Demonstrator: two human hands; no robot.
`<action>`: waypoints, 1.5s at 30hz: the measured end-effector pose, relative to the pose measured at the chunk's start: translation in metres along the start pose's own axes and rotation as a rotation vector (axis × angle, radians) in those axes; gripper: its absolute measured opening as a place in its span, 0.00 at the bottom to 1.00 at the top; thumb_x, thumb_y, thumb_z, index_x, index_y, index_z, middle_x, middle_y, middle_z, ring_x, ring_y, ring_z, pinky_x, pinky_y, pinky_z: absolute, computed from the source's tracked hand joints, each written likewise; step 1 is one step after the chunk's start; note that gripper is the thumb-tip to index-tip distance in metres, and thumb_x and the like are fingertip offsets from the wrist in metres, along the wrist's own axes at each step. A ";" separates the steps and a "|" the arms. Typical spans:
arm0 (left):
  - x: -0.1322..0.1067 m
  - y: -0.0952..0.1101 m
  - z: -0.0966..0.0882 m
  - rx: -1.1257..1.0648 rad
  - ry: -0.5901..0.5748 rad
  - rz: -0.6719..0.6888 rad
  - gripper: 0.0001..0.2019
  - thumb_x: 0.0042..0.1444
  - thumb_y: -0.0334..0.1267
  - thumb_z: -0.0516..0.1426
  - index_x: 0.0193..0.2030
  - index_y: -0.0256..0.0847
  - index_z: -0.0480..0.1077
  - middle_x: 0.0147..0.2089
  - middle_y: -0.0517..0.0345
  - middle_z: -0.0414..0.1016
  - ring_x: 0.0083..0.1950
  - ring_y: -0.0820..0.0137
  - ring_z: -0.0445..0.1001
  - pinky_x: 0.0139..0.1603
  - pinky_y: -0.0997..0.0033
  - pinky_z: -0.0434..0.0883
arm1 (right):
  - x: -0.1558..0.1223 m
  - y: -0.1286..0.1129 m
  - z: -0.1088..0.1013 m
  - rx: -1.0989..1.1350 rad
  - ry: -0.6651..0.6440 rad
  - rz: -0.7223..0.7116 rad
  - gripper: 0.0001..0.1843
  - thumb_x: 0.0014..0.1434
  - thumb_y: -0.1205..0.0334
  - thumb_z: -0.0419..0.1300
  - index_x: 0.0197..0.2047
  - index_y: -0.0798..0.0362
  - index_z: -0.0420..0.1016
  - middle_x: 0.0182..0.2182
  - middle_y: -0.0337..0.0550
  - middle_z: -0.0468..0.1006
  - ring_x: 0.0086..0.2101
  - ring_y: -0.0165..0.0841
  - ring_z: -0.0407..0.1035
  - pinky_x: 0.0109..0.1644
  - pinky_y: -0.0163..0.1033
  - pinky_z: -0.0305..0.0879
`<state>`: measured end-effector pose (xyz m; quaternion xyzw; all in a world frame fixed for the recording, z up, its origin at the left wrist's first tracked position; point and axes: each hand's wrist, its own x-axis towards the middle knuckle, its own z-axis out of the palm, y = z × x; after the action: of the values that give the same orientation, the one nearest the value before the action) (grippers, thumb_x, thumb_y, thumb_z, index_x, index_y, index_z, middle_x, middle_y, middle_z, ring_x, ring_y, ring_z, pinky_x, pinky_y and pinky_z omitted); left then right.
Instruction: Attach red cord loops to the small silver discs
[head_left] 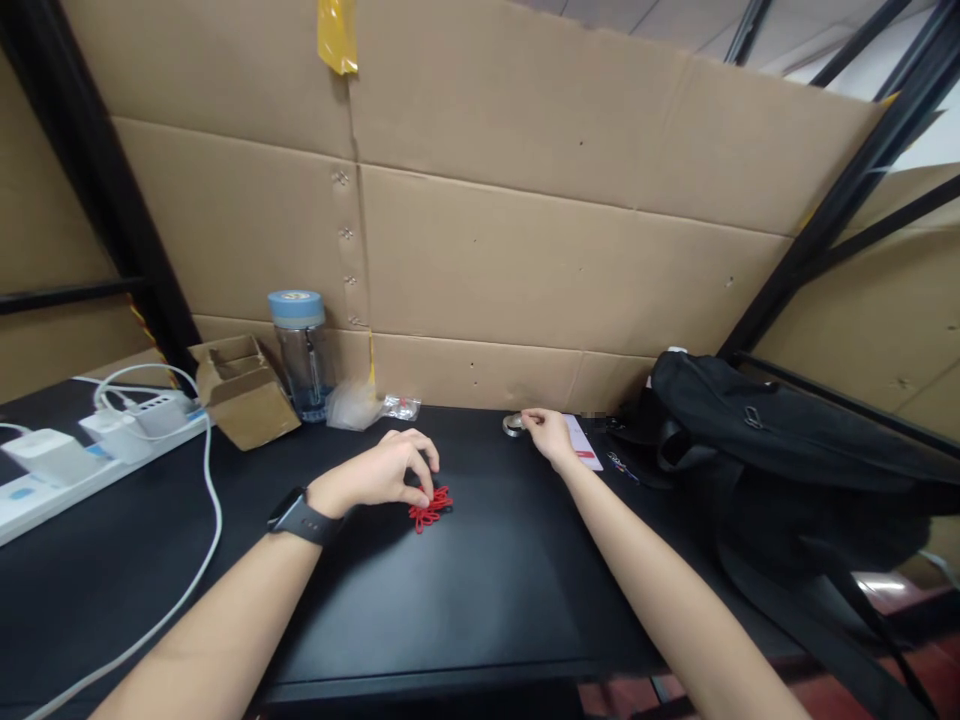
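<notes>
A bunch of looped red cord (430,510) lies on the black tabletop. My left hand (386,470), with a dark watch on its wrist, is over it. The thumb reaches the cord's upper edge, and the curved fingers stand apart from the thumb. Farther back on the right, my right hand (549,436) has its fingertips together at the rim of a small round silver object (513,426), which lies near the cardboard wall. Its exact kind is too small to tell. Just right of that hand is a white and pink card (584,443), partly covered by it.
At the left are a white power strip (45,505) with chargers and cables, an open cardboard box (244,390) and a blue-lidded bottle (301,355). Clear plastic wrapping (354,408) lies beside the bottle. A black bag (757,440) fills the right; a cardboard wall (480,250) stands behind.
</notes>
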<state>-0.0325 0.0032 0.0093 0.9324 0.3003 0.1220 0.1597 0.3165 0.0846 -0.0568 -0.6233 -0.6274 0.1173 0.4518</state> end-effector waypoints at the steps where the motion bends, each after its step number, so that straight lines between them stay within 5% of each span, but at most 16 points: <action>1: 0.000 -0.001 0.000 -0.003 0.004 0.000 0.03 0.51 0.42 0.70 0.34 0.55 0.83 0.50 0.61 0.75 0.56 0.63 0.69 0.60 0.63 0.58 | 0.001 0.000 0.000 -0.037 -0.011 -0.010 0.12 0.57 0.60 0.61 0.40 0.55 0.83 0.33 0.46 0.84 0.34 0.37 0.77 0.43 0.39 0.70; 5: -0.001 -0.005 0.000 -0.016 0.024 0.012 0.04 0.49 0.43 0.71 0.33 0.55 0.83 0.48 0.61 0.76 0.55 0.63 0.70 0.60 0.63 0.59 | -0.002 -0.002 0.000 -0.174 -0.030 -0.046 0.10 0.56 0.63 0.60 0.37 0.54 0.82 0.27 0.42 0.79 0.30 0.35 0.72 0.42 0.39 0.67; 10: -0.004 -0.026 0.001 -0.151 0.097 0.050 0.08 0.54 0.47 0.67 0.37 0.49 0.82 0.48 0.58 0.78 0.51 0.66 0.74 0.57 0.67 0.66 | -0.014 -0.013 -0.002 -0.296 0.006 -0.186 0.10 0.59 0.62 0.59 0.41 0.53 0.80 0.39 0.49 0.76 0.41 0.41 0.69 0.52 0.45 0.64; 12: -0.004 -0.040 0.006 -0.142 0.228 -0.036 0.10 0.60 0.46 0.61 0.41 0.45 0.80 0.47 0.54 0.78 0.49 0.65 0.76 0.56 0.65 0.68 | -0.019 -0.021 -0.001 -0.373 0.021 -0.297 0.11 0.61 0.62 0.57 0.43 0.52 0.79 0.42 0.51 0.75 0.43 0.43 0.67 0.52 0.47 0.63; 15: 0.002 -0.057 0.019 0.059 0.375 -0.238 0.15 0.62 0.41 0.57 0.54 0.42 0.74 0.57 0.46 0.75 0.59 0.58 0.72 0.61 0.56 0.66 | -0.028 -0.032 0.003 -0.440 -0.018 -0.446 0.10 0.62 0.65 0.56 0.44 0.51 0.78 0.43 0.51 0.74 0.44 0.44 0.67 0.51 0.47 0.63; 19: 0.027 -0.066 0.027 0.372 0.355 -0.409 0.24 0.59 0.30 0.53 0.63 0.37 0.66 0.68 0.37 0.64 0.69 0.50 0.61 0.66 0.48 0.57 | -0.039 -0.044 0.009 -0.444 -0.122 -0.536 0.11 0.63 0.65 0.57 0.48 0.51 0.75 0.46 0.51 0.74 0.47 0.43 0.67 0.53 0.48 0.61; 23: 0.051 -0.069 0.023 0.500 0.330 -0.496 0.19 0.59 0.24 0.49 0.53 0.34 0.73 0.56 0.31 0.75 0.66 0.46 0.64 0.63 0.41 0.53 | -0.046 -0.050 0.009 -0.417 -0.177 -0.554 0.12 0.64 0.65 0.57 0.50 0.50 0.74 0.48 0.50 0.73 0.49 0.43 0.66 0.52 0.48 0.60; 26: 0.057 -0.068 0.023 0.489 0.305 -0.460 0.16 0.62 0.27 0.49 0.48 0.39 0.75 0.48 0.37 0.79 0.60 0.49 0.69 0.61 0.43 0.53 | -0.047 -0.051 0.007 -0.380 -0.193 -0.550 0.12 0.63 0.65 0.58 0.50 0.50 0.74 0.49 0.50 0.73 0.50 0.43 0.66 0.53 0.49 0.61; 34: 0.051 -0.047 0.019 0.139 0.245 -0.366 0.14 0.61 0.50 0.57 0.50 0.52 0.77 0.47 0.54 0.83 0.51 0.57 0.77 0.52 0.59 0.59 | -0.058 -0.064 0.007 -0.110 -0.359 -0.670 0.16 0.64 0.66 0.58 0.56 0.50 0.72 0.50 0.48 0.73 0.50 0.39 0.69 0.57 0.46 0.65; 40: 0.047 -0.038 0.024 0.200 0.235 -0.217 0.16 0.56 0.55 0.62 0.45 0.50 0.80 0.46 0.51 0.83 0.50 0.55 0.76 0.51 0.59 0.57 | -0.064 -0.072 0.009 -0.080 -0.431 -0.715 0.14 0.64 0.66 0.58 0.52 0.48 0.76 0.49 0.47 0.77 0.49 0.38 0.71 0.58 0.46 0.66; 45: 0.049 -0.035 0.029 0.189 0.257 -0.206 0.15 0.64 0.52 0.55 0.46 0.49 0.79 0.44 0.51 0.83 0.48 0.57 0.76 0.49 0.57 0.55 | -0.062 -0.067 0.010 -0.081 -0.459 -0.744 0.14 0.64 0.69 0.57 0.50 0.49 0.79 0.48 0.46 0.80 0.49 0.37 0.72 0.58 0.46 0.66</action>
<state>-0.0028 0.0532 -0.0239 0.8843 0.4222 0.1945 0.0434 0.2522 0.0207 -0.0410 -0.3300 -0.8974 0.0572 0.2873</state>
